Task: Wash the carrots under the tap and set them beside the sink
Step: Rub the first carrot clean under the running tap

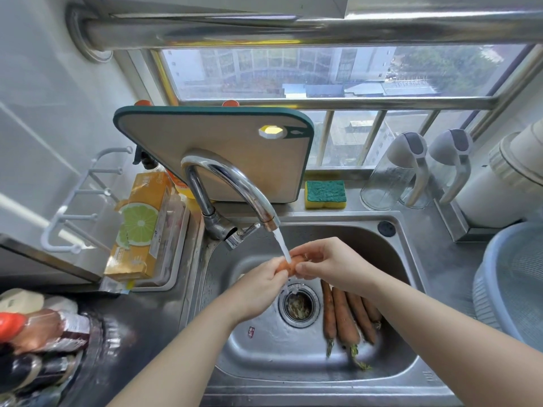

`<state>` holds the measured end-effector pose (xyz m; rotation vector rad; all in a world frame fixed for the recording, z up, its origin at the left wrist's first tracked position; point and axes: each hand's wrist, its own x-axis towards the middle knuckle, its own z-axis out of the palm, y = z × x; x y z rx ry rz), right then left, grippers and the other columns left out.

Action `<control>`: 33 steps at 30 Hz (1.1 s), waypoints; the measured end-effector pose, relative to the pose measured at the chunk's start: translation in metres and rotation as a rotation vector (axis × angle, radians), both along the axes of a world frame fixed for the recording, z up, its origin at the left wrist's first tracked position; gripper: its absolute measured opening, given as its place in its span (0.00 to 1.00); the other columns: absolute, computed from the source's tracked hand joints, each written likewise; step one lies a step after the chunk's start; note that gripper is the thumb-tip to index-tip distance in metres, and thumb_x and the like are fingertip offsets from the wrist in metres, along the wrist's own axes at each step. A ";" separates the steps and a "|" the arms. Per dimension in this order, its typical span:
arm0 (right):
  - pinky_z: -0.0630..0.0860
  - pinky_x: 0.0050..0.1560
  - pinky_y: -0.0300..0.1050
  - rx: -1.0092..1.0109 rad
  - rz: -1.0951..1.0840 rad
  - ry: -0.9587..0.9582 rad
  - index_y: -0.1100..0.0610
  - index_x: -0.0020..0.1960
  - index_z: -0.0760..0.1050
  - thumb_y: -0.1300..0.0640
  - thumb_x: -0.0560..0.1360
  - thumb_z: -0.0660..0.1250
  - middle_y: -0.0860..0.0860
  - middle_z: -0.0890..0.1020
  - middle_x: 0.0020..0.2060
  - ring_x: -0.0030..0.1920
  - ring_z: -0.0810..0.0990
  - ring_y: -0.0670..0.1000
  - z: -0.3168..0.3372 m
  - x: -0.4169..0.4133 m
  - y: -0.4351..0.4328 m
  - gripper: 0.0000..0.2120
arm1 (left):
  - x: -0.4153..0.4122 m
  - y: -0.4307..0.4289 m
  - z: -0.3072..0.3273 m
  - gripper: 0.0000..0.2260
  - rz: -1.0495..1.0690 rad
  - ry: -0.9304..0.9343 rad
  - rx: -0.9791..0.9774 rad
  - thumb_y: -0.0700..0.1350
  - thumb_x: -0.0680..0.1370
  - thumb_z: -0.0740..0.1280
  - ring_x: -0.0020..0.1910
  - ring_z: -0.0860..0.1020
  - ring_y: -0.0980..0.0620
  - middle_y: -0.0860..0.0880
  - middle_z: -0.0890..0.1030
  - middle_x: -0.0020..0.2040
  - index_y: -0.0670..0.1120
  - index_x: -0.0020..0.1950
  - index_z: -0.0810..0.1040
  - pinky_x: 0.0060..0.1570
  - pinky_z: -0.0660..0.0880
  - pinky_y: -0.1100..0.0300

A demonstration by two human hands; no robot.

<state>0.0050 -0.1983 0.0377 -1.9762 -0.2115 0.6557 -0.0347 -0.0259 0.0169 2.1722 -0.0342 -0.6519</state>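
We hold one carrot [294, 262] under the tap [235, 183], above the back of the sink [264, 356]; our left hand [261, 284] and right hand [326, 265] each pinch an end, its long axis running between them. The other carrots [343, 315] lie front-to-back along the sink's right side, nearer our right hand

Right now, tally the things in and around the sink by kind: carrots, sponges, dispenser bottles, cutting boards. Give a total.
Orange carrots: 5 (1 held under the water, 4 lying in the steel sink)
Yellow-and-green sponge: 1
Clear glass dispenser bottles: 2
Beige green-rimmed cutting board: 1
Total: 9
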 end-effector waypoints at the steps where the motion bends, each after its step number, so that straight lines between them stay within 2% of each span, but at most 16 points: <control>1: 0.80 0.44 0.37 -0.012 -0.001 -0.008 0.61 0.58 0.79 0.65 0.73 0.69 0.55 0.85 0.41 0.38 0.82 0.46 0.001 0.001 0.000 0.13 | 0.000 -0.001 0.002 0.13 0.002 -0.016 0.019 0.59 0.73 0.50 0.57 0.76 0.49 0.55 0.78 0.52 0.63 0.51 0.71 0.62 0.70 0.47; 4: 0.81 0.46 0.39 -0.038 -0.014 -0.024 0.61 0.58 0.79 0.65 0.73 0.70 0.54 0.85 0.40 0.38 0.83 0.47 0.003 0.003 0.000 0.14 | 0.000 -0.004 0.005 0.12 0.031 -0.047 0.081 0.57 0.76 0.52 0.51 0.77 0.48 0.54 0.77 0.44 0.56 0.48 0.73 0.58 0.72 0.48; 8: 0.81 0.50 0.44 -0.057 0.017 -0.014 0.61 0.59 0.79 0.65 0.73 0.70 0.56 0.85 0.41 0.40 0.83 0.49 0.006 0.005 -0.001 0.14 | 0.004 -0.002 0.005 0.10 0.046 -0.028 0.054 0.59 0.72 0.52 0.47 0.75 0.49 0.55 0.74 0.38 0.60 0.38 0.70 0.55 0.71 0.50; 11: 0.81 0.51 0.43 -0.070 0.020 -0.026 0.59 0.58 0.79 0.65 0.72 0.71 0.54 0.85 0.41 0.39 0.83 0.47 0.008 0.005 -0.001 0.14 | 0.007 -0.001 0.004 0.05 0.040 0.013 -0.023 0.53 0.77 0.58 0.46 0.74 0.54 0.58 0.75 0.40 0.59 0.43 0.72 0.53 0.71 0.54; 13: 0.81 0.50 0.41 -0.088 0.022 -0.035 0.58 0.58 0.80 0.64 0.72 0.71 0.51 0.85 0.40 0.38 0.83 0.45 0.010 0.006 0.000 0.15 | 0.007 0.000 0.003 0.05 0.035 0.000 -0.051 0.48 0.79 0.59 0.45 0.73 0.56 0.59 0.75 0.40 0.57 0.46 0.73 0.51 0.70 0.56; 17: 0.80 0.50 0.42 -0.101 0.024 -0.032 0.59 0.57 0.80 0.64 0.71 0.72 0.51 0.85 0.39 0.38 0.82 0.46 0.010 0.006 0.001 0.15 | 0.006 0.000 0.003 0.10 0.090 0.049 -0.137 0.54 0.80 0.56 0.43 0.73 0.57 0.57 0.75 0.41 0.55 0.53 0.76 0.45 0.68 0.59; 20: 0.80 0.52 0.45 -0.123 0.032 -0.045 0.56 0.55 0.81 0.64 0.70 0.73 0.48 0.84 0.39 0.40 0.82 0.46 0.009 0.005 0.002 0.15 | 0.005 0.001 0.002 0.09 0.102 0.073 -0.166 0.50 0.81 0.58 0.43 0.73 0.60 0.59 0.75 0.42 0.54 0.57 0.76 0.47 0.68 0.61; 22: 0.80 0.53 0.45 -0.132 0.025 -0.064 0.56 0.56 0.81 0.63 0.70 0.73 0.48 0.84 0.39 0.41 0.82 0.45 0.010 0.004 0.002 0.15 | 0.004 0.000 0.003 0.10 0.082 0.054 -0.161 0.46 0.80 0.60 0.44 0.73 0.63 0.60 0.76 0.44 0.51 0.60 0.75 0.49 0.68 0.64; 24: 0.80 0.53 0.44 -0.128 0.023 -0.067 0.56 0.57 0.81 0.63 0.70 0.73 0.48 0.84 0.40 0.41 0.83 0.45 0.009 0.004 0.003 0.16 | 0.004 0.000 0.004 0.10 0.076 0.036 -0.164 0.45 0.80 0.61 0.44 0.74 0.65 0.55 0.79 0.48 0.50 0.60 0.75 0.48 0.67 0.67; 26: 0.80 0.52 0.43 -0.117 0.021 -0.058 0.56 0.57 0.81 0.63 0.70 0.73 0.49 0.85 0.40 0.41 0.83 0.46 0.009 0.005 0.002 0.16 | 0.004 0.001 0.006 0.11 0.082 0.042 -0.176 0.45 0.80 0.61 0.47 0.77 0.61 0.55 0.77 0.57 0.49 0.62 0.75 0.44 0.68 0.71; 28: 0.80 0.52 0.44 -0.107 0.014 -0.047 0.56 0.56 0.81 0.64 0.70 0.73 0.51 0.85 0.40 0.41 0.84 0.47 0.008 0.005 0.002 0.15 | 0.004 0.003 0.004 0.13 0.085 0.056 -0.185 0.45 0.80 0.61 0.58 0.75 0.56 0.53 0.76 0.60 0.50 0.63 0.74 0.45 0.67 0.70; 29: 0.80 0.52 0.45 -0.101 0.010 -0.043 0.56 0.56 0.81 0.64 0.70 0.73 0.52 0.85 0.41 0.41 0.84 0.48 0.008 0.005 0.002 0.15 | 0.004 0.004 0.004 0.13 0.084 0.061 -0.191 0.45 0.80 0.61 0.61 0.73 0.55 0.51 0.76 0.61 0.50 0.64 0.74 0.46 0.68 0.68; 31: 0.80 0.53 0.45 -0.092 0.006 -0.038 0.57 0.57 0.81 0.64 0.70 0.73 0.51 0.85 0.41 0.42 0.84 0.48 0.007 0.006 0.002 0.15 | 0.004 0.004 0.005 0.12 0.084 0.059 -0.199 0.45 0.80 0.61 0.60 0.72 0.55 0.49 0.76 0.61 0.49 0.63 0.74 0.48 0.68 0.66; 33: 0.80 0.52 0.44 -0.083 0.003 -0.032 0.58 0.57 0.80 0.64 0.70 0.72 0.50 0.85 0.41 0.41 0.84 0.46 0.007 0.006 0.002 0.16 | 0.004 0.002 0.007 0.10 0.086 0.050 -0.212 0.46 0.80 0.60 0.52 0.77 0.58 0.49 0.77 0.56 0.50 0.61 0.74 0.48 0.70 0.65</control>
